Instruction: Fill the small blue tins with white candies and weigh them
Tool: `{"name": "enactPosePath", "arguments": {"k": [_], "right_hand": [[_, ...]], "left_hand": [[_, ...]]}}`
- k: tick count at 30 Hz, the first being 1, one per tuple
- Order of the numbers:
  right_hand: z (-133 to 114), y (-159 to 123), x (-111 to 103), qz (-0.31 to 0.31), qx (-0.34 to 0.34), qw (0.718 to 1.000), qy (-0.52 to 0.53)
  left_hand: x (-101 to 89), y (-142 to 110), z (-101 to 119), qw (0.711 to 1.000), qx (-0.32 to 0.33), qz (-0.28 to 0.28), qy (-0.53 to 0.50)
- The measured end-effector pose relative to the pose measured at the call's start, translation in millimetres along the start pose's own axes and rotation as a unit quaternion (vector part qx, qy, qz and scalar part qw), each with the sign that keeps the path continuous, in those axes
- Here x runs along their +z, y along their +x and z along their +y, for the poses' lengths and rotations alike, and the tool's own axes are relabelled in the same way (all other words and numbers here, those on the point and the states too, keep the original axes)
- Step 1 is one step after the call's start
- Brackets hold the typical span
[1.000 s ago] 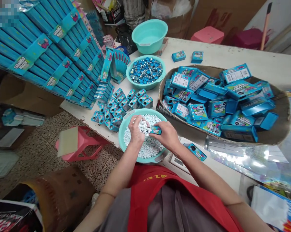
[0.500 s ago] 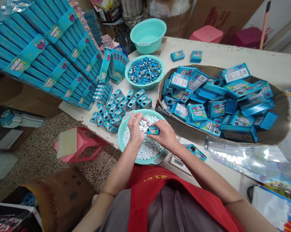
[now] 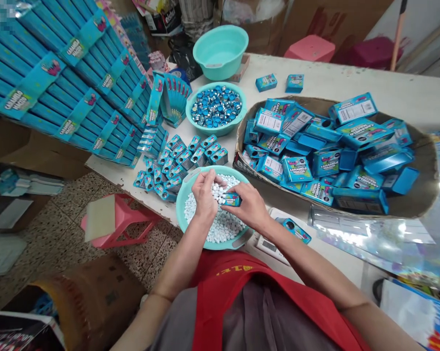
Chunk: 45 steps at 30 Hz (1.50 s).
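Note:
My left hand (image 3: 204, 194) is closed round a small heap of white candies (image 3: 218, 191), held against the open end of a little blue tin box (image 3: 232, 199). The tin lies on its side, gripped between the thumb and fingers of my right hand (image 3: 249, 204). Both hands are over a turquoise basin (image 3: 181, 222), and loose white candies (image 3: 225, 228) cover its bottom. Beside the basin, on the left, several blue tins (image 3: 176, 170) with round holes in their tops stand grouped together.
Behind is a basin of round metal lids (image 3: 217, 108), then another turquoise basin (image 3: 221, 53). A cut-down carton (image 3: 426, 207) of blue tins fills the right. A white scale (image 3: 274, 251) bears one tin (image 3: 296, 230). Stacked display boxes (image 3: 73, 87) rise at left; a pink stool (image 3: 126, 222) stands below.
The view has shifted very slightly. My hands keep nearly the same pose at the tin, with the white candies still held to its opening.

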State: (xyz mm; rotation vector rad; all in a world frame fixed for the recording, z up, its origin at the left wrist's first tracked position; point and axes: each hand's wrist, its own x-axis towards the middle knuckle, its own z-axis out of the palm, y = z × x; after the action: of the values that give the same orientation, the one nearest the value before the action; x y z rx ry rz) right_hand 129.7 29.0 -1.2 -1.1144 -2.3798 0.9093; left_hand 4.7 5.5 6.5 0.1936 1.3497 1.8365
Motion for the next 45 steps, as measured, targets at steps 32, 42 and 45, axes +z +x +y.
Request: {"name": "enactPosePath", "arguments": {"k": [32,42,45], "right_hand": [[6.6,-17.8,-16.5,0.084,0.003,0.991,0.103],[16.0,-14.2,-7.2,0.085,0.014,0.989,0.118],[21.3,-14.2,-5.8,0.091,0.033,0.991,0.087]], "left_hand": [[-62.5,48.4,-37.6,0.94,0.098,-0.011,0.326],[-63.7,42.5,-95.7,0.707,0.01,-0.162,0.688],[-67.4,41.6,-91.1,0.802,-0.028,-0.096,0.588]]}}
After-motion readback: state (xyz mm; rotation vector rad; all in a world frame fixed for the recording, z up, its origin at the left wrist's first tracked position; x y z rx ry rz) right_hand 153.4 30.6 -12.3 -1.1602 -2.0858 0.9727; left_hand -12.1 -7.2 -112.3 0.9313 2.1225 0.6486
